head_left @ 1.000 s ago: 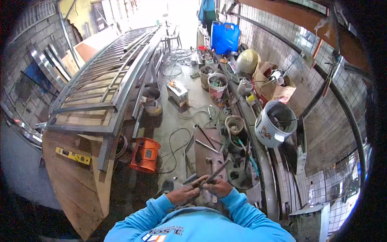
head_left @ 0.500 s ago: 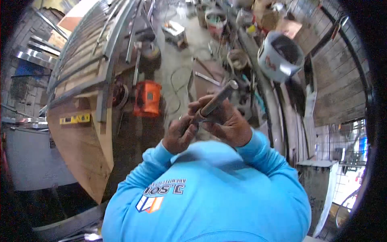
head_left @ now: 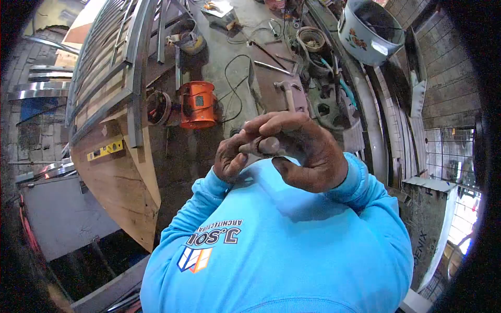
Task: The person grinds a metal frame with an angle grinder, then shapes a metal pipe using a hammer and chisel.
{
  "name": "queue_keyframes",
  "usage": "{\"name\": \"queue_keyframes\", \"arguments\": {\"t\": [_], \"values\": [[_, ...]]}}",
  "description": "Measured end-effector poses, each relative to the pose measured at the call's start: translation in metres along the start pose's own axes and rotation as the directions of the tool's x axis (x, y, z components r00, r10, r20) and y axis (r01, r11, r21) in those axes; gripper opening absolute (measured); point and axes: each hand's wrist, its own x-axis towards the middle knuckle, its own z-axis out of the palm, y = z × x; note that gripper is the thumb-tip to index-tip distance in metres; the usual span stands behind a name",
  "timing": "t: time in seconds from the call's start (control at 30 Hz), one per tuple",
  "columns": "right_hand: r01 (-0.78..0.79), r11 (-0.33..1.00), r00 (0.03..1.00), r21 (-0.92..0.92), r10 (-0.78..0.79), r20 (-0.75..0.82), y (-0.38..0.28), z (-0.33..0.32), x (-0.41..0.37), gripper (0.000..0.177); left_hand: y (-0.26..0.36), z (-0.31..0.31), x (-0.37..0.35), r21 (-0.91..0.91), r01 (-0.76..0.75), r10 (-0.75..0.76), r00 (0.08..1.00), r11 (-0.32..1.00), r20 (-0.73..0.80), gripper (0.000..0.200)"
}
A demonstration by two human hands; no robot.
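One grey-brown rod (head_left: 268,146) is before us in the near middle of the scene, above a light blue sweatshirt (head_left: 292,224). We see the left hand (head_left: 229,159) closed round it, its thumb on the near side and its fingers partly hidden. The round end of the rod is turned up toward us, so its length is strongly foreshortened and we cannot tell how far it runs. The right hand (head_left: 315,151) is wide, its fingers arched over the far side of the rod and its thumb well apart from them on the near side; we cannot tell whether the fingertips touch it. Just beyond the hands we find a hammer (head_left: 288,96) lying on a brown sheet (head_left: 265,86), with a thin bar (head_left: 273,67) farther off on the same sheet. To the left stands an orange drum-like fan (head_left: 198,104), apart from both hands. Farther left, a yellow spirit level (head_left: 105,150) lies on a plywood top (head_left: 115,182), near a metal frame (head_left: 102,116) of parallel bars. At the far right we have a white bucket (head_left: 365,51) with a flower print on its side, and a small round basket (head_left: 311,39) to its left.
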Motion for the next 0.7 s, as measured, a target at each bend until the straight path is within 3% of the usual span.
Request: {"name": "queue_keyframes", "arguments": {"t": [0.03, 0.07, 0.13, 0.2, 0.33, 0.43, 0.5, 0.7], "values": [[-0.014, 1.0, 1.0, 0.022, 0.013, 0.005, -0.001, 0.003, -0.001, 0.048, -0.005, 0.002, -0.003, -0.107, 0.019, -0.022, 0.999, 0.994, -0.03, 0.054], [-0.028, 0.999, 1.0, 0.046, 0.027, 0.011, -0.001, 0.004, -0.002, 0.049, -0.012, -0.001, -0.007, -0.042, 0.067, -0.07, 0.995, 0.997, -0.072, 0.054], [0.02, 0.999, 1.0, -0.027, -0.02, 0.002, 0.004, 0.006, -0.004, 0.05, -0.024, -0.005, -0.016, -0.199, 0.158, -0.19, 0.97, 0.967, -0.153, 0.054], [0.101, 0.994, 0.995, -0.048, -0.102, -0.01, 0.008, 0.007, -0.002, 0.05, -0.035, -0.009, -0.021, -0.257, 0.157, -0.205, 0.963, 0.954, -0.173, 0.054], [0.204, 0.979, 0.979, 0.015, -0.203, -0.029, 0.01, 0.006, -0.001, 0.049, -0.032, -0.001, -0.023, -0.296, 0.099, -0.15, 0.976, 0.95, -0.157, 0.053], [0.15, 0.988, 0.988, -0.041, -0.148, 0.034, 0.005, 0.001, -0.002, 0.048, -0.012, -0.01, -0.014, 0.005, -0.025, 0.024, 0.996, 1.0, 0.087, 0.052], [0.077, 0.997, 0.99, 0.004, -0.077, 0.122, 0.005, -0.002, -0.006, 0.05, -0.007, -0.002, -0.016, -0.043, -0.004, 0.006, 0.999, 0.999, 0.054, 0.051], [0.183, 0.981, 0.975, -0.057, -0.173, 0.138, 0.003, -0.003, -0.004, 0.049, 0.001, 0.005, -0.014, -0.15, 0.045, -0.044, 0.999, 0.988, 0.005, 0.05]]}}
